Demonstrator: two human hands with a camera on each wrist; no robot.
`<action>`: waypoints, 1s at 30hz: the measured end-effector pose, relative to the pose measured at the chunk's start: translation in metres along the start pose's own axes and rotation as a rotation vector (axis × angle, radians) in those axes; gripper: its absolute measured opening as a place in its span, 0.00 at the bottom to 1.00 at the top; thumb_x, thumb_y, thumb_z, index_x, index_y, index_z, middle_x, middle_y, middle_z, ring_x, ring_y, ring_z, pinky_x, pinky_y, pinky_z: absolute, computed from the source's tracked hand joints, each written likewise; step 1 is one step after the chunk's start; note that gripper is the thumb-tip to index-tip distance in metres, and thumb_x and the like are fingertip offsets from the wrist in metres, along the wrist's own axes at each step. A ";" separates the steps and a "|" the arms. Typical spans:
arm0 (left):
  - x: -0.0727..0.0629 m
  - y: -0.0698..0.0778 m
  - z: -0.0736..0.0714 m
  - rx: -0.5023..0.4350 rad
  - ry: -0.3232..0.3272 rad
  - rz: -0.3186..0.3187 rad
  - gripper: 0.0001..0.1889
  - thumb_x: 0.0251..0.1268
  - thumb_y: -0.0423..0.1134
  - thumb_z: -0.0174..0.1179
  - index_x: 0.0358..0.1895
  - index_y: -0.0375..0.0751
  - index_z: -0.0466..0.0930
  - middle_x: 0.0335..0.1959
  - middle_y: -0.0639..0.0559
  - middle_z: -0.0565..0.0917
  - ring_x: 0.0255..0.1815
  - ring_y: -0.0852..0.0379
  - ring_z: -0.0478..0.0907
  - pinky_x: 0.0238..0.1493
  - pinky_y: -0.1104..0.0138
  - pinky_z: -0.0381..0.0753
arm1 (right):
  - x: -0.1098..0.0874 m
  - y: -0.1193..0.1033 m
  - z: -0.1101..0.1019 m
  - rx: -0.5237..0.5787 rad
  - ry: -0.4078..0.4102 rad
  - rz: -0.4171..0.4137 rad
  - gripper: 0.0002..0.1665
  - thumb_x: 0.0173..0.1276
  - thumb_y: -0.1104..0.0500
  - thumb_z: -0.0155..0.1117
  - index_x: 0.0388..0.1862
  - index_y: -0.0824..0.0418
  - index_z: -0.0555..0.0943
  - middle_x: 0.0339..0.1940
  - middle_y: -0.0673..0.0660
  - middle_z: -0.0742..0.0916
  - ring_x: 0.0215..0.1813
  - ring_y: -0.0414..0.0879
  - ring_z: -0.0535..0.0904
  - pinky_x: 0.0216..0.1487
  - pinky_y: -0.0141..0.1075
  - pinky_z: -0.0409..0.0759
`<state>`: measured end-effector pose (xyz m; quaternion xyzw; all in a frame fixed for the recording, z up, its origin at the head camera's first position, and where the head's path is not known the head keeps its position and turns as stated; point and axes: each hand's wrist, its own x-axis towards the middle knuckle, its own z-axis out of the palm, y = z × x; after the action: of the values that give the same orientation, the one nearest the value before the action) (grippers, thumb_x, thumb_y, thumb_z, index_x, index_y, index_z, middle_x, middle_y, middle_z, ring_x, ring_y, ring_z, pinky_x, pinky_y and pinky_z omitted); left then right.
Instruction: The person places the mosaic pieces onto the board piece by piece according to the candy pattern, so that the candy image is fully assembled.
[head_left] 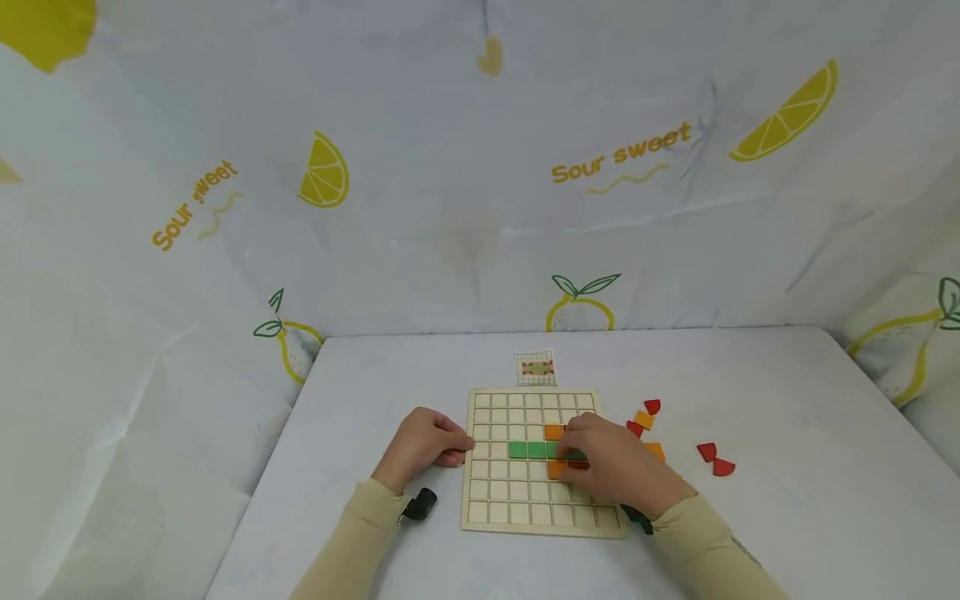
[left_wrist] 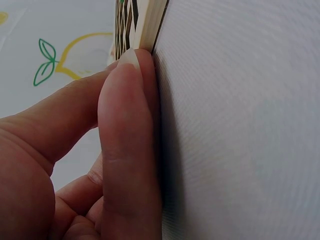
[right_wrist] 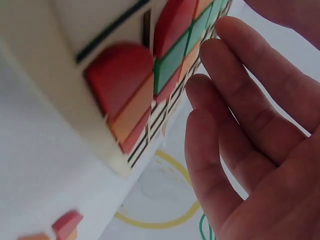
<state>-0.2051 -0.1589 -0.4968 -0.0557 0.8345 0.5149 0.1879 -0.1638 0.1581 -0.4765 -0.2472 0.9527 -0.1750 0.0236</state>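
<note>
A pale wooden grid board [head_left: 540, 528] lies on the table before me. My left hand [head_left: 427, 442] is at its left side, pinching the edge between thumb and forefinger, as the left wrist view shows. My right hand [head_left: 615, 462] hovers close over the right half, fingers gently bent and thumb apart; no piece shows between them. A row of green squares [head_left: 527, 450] runs across the middle cells, with an orange square [head_left: 553, 432] above and another below. Red rounded pieces [right_wrist: 120, 75] sit in cells near the right edge, partly hidden from the head view by my hand.
A small pattern card [head_left: 536, 367] lies behind the board. To the right are loose red pieces [head_left: 723, 467] and several orange and red ones [head_left: 643, 419] in a cluster. A white cloth printed with lemons [head_left: 324, 171] hangs behind the table.
</note>
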 end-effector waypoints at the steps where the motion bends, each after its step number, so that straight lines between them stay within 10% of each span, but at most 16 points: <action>1: 0.000 0.000 0.000 0.000 -0.002 -0.001 0.11 0.60 0.39 0.82 0.38 0.38 0.90 0.27 0.48 0.92 0.25 0.62 0.88 0.32 0.70 0.90 | -0.002 0.002 -0.002 0.005 0.000 0.021 0.10 0.64 0.48 0.85 0.37 0.46 0.90 0.40 0.40 0.84 0.45 0.36 0.76 0.46 0.33 0.85; 15: -0.002 0.001 0.001 0.009 -0.008 0.006 0.09 0.61 0.39 0.80 0.38 0.39 0.91 0.28 0.49 0.92 0.25 0.62 0.88 0.33 0.69 0.91 | -0.060 0.063 -0.039 -0.017 -0.026 0.257 0.11 0.62 0.53 0.84 0.42 0.49 0.92 0.45 0.45 0.87 0.53 0.48 0.82 0.55 0.49 0.90; 30: -0.002 0.002 0.001 0.001 -0.010 0.007 0.09 0.61 0.39 0.80 0.37 0.39 0.91 0.28 0.48 0.92 0.25 0.61 0.88 0.33 0.69 0.91 | -0.085 0.090 -0.031 -0.036 -0.081 0.295 0.12 0.59 0.54 0.87 0.40 0.47 0.91 0.40 0.43 0.86 0.47 0.44 0.81 0.55 0.50 0.89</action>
<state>-0.2036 -0.1574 -0.4942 -0.0502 0.8341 0.5153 0.1902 -0.1352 0.2824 -0.4826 -0.1118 0.9800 -0.1422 0.0832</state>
